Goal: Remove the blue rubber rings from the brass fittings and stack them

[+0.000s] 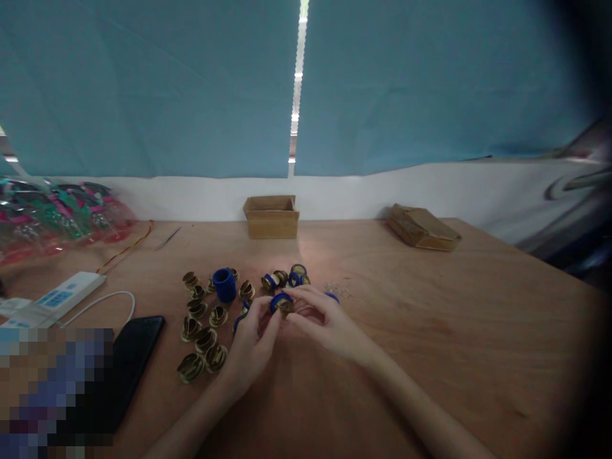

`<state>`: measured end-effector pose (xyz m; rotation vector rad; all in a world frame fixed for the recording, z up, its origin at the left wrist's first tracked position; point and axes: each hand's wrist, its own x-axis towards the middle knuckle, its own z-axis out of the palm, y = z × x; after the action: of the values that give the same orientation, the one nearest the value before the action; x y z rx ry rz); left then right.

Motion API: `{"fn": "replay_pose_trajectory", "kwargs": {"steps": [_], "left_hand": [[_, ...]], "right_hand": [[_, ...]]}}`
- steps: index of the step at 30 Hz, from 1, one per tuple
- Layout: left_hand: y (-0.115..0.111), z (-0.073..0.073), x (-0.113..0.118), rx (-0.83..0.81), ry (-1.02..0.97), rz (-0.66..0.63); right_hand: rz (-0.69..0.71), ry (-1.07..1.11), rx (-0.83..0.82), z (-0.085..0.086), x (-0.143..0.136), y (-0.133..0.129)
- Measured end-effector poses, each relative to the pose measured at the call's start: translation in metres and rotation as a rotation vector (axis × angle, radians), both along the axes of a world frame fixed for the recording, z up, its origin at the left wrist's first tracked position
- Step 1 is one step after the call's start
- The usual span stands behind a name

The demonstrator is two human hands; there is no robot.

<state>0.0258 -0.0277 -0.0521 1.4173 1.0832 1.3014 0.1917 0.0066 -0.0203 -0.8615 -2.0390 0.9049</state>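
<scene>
Hands meet above the wooden surface [430, 306]: our left hand [251, 347] and right hand [325, 325] together pinch a small brass fitting with a blue rubber ring [282, 303]. Loose brass fittings [201, 331] lie just left. Behind, an open cardboard box [271, 217] shows no visible contents.

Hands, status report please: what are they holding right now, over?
Left hand and right hand together pinch one blue ring with brass fitting. Loose brass fittings left of them. Nothing in between.
</scene>
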Motion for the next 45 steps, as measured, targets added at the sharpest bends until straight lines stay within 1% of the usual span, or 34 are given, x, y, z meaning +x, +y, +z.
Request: {"fn": "replay_pose_trajectory", "kwargs": {"steps": [4,6,9,12,16,25,35,38,42,45], "left_hand": [[0.001,-0.001,-0.001,-0.018,-0.052,-0.029],[0.001,-0.002,-0.001,-0.002,-0.028,-0.021],[0.001,-0.002,-0.001,0.038,0.018,0.004],[0.0,-0.002,-0.002,0.059,0.024,0.01],[-0.001,-0.001,-0.003,0.055,0.011,0.016],[-0.007,0.004,0.0,0.073,0.03,0.042],[-0.008,0.007,0.001,0.091,0.0,0.039],[-0.009,0.004,0.001,0.125,0.051,0.062],[-0.012,-0.005,0.0,0.186,0.169,0.099],[-0.014,-0.01,-0.002,0.21,0.207,0.096]], "right_hand": [[-0.104,-0.104,0.244,-0.009,-0.002,0.0],[-0.156,-0.087,0.309,-0.014,-0.004,0.0],[-0.205,-0.045,0.354,-0.019,-0.005,-0.002],[-0.218,-0.035,0.358,-0.022,-0.007,-0.006],[-0.25,-0.033,0.321,-0.026,-0.012,-0.012],[-0.305,0.069,0.304,-0.032,-0.02,-0.021],[-0.323,0.107,0.322,-0.031,-0.02,-0.023],[-0.318,0.101,0.33,-0.033,-0.02,-0.024],[-0.339,0.117,0.387,-0.036,-0.021,-0.026],[-0.332,0.114,0.402,-0.036,-0.021,-0.027]]}}
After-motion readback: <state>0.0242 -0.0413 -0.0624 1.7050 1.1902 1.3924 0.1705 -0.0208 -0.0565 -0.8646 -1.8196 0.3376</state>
